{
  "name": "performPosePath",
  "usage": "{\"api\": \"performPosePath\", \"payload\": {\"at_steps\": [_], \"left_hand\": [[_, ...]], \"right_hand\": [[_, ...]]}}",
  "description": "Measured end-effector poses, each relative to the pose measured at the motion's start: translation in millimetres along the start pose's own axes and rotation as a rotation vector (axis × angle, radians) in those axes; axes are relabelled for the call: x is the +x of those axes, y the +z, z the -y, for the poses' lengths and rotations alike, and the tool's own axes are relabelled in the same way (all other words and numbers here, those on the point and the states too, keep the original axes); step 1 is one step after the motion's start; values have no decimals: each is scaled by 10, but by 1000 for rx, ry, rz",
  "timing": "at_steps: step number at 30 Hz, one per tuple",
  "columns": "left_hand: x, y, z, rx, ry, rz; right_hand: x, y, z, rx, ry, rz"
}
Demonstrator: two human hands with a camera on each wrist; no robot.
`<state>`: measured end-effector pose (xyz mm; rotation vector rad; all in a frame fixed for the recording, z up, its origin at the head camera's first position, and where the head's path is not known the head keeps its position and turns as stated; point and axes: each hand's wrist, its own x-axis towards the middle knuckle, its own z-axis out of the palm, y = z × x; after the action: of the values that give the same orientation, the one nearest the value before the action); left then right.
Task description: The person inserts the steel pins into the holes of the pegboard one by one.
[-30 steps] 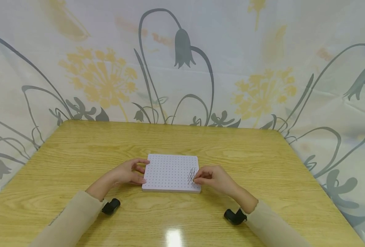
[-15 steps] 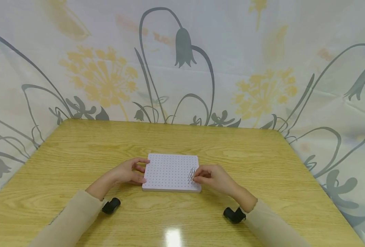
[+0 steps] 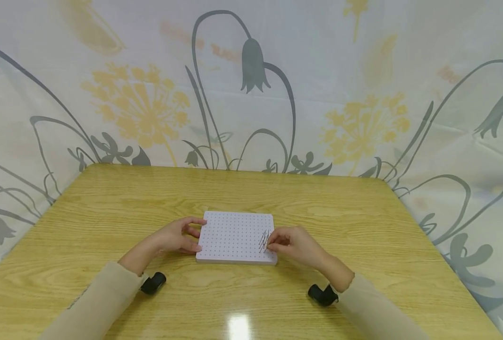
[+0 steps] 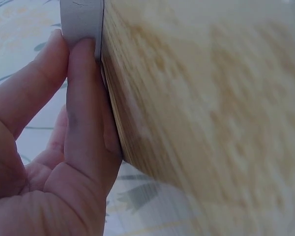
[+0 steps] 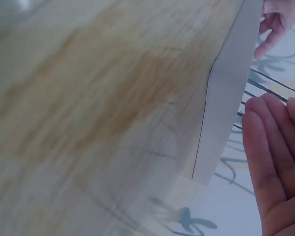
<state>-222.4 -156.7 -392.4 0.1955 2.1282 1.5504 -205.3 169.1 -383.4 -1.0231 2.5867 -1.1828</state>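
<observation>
A white pegboard [image 3: 230, 236] with rows of small holes lies flat on the wooden table. Several thin dark metal pins [image 3: 263, 242] stand tilted in its right side. My left hand [image 3: 176, 236] holds the board's left edge, index fingertip near the far corner and thumb toward the near one. In the left wrist view, fingers [image 4: 81, 108] press against the board's side [image 4: 81, 22]. My right hand [image 3: 294, 243] pinches a thin pin between thumb and index finger beside the standing pins. In the right wrist view, its fingers [image 5: 265, 152] partly hide the pins [image 5: 268, 89].
The wooden table [image 3: 234, 191] extends around the board. A patterned cloth [image 3: 302, 108] hangs behind it and at the sides. Black wrist cameras [image 3: 153, 283] sit below both hands, close to the tabletop.
Almost nothing moves. My right fingertips shift very slightly by the pins; the left hand and the board stay in place.
</observation>
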Motion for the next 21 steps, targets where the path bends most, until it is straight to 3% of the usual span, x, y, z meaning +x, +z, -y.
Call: {"api": "performPosePath", "payload": {"at_steps": [11,21], "left_hand": [[3,-3,14,11,-2,-5],[-10,-1,34,27,16,2]], "right_hand": [[19,3,12,-100,-17,20],[-73,-108,-30,-60,-6,13]]}}
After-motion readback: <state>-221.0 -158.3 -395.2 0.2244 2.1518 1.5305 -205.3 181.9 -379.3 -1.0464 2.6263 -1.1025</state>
